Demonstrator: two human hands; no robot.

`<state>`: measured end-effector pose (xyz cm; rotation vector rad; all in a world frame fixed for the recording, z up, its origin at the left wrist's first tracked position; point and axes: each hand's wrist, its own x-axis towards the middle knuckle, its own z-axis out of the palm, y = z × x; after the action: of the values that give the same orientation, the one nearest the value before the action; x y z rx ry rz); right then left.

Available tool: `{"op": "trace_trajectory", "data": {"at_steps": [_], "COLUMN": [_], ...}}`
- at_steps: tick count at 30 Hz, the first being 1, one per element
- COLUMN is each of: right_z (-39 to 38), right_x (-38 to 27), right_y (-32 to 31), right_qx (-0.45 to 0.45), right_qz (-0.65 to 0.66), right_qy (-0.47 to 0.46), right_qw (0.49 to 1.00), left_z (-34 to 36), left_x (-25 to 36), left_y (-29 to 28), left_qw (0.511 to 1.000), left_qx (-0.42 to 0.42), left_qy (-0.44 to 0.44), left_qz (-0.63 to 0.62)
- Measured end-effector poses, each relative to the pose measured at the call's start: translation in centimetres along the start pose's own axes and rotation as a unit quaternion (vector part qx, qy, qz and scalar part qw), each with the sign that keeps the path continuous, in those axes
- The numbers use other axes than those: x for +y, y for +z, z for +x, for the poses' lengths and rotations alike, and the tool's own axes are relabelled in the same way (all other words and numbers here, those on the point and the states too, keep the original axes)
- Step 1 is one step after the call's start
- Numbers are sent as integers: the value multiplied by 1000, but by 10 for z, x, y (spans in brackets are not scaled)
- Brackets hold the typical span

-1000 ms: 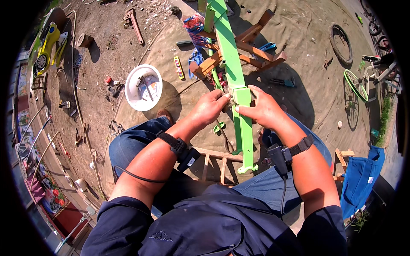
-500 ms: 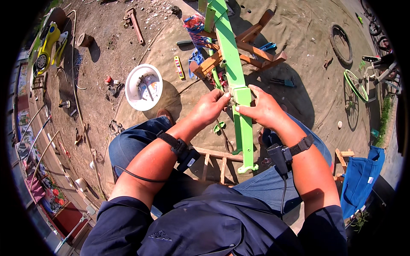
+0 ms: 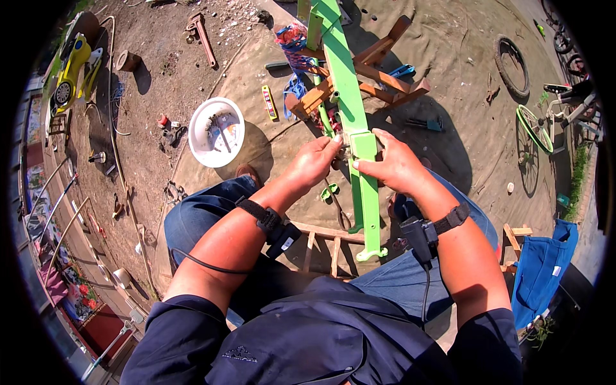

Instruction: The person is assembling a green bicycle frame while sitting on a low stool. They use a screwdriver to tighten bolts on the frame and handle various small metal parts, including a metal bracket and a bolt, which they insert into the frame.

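A bright green bicycle frame (image 3: 346,90) lies across a wooden stand (image 3: 378,67) and runs from the top of the view down to my lap. My left hand (image 3: 314,162) pinches a small part at the left side of the frame's square block. On the block's right side my right hand (image 3: 391,163) rests, thumb and fingers wrapped on the green metal. Both wrists carry black straps with small devices and a cable. I sit with blue trousers on either side of the frame's lower end (image 3: 371,250).
A white bowl (image 3: 217,131) with tools lies on the tan ground sheet at the left. A red pipe wrench (image 3: 204,38), a yellow level (image 3: 269,102), a tyre (image 3: 513,64), a green-rimmed wheel (image 3: 534,128), a blue chair (image 3: 542,269) and a yellow toy car (image 3: 72,67) surround me.
Both hands stay at the frame's block; my left fingers have shifted slightly at the small part. Nothing else has moved.
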<state>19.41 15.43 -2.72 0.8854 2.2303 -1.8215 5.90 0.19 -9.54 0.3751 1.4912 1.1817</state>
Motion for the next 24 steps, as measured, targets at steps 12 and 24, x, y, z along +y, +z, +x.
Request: {"op": "trace_trajectory", "data": {"at_steps": [12, 24], "right_z": [4, 2], "right_x": [9, 4], "right_y": [-1, -3], "right_qx": [-26, -34], "right_qz": [-11, -6], "right_qy": [29, 37], "right_qw": [999, 999], "left_z": [4, 2], "left_x": [-6, -4], "left_y": [-3, -3], "left_qw": [1000, 1000], "left_qx": [-1, 4], "left_qy": [-21, 1], "left_qz": [-5, 5]}}
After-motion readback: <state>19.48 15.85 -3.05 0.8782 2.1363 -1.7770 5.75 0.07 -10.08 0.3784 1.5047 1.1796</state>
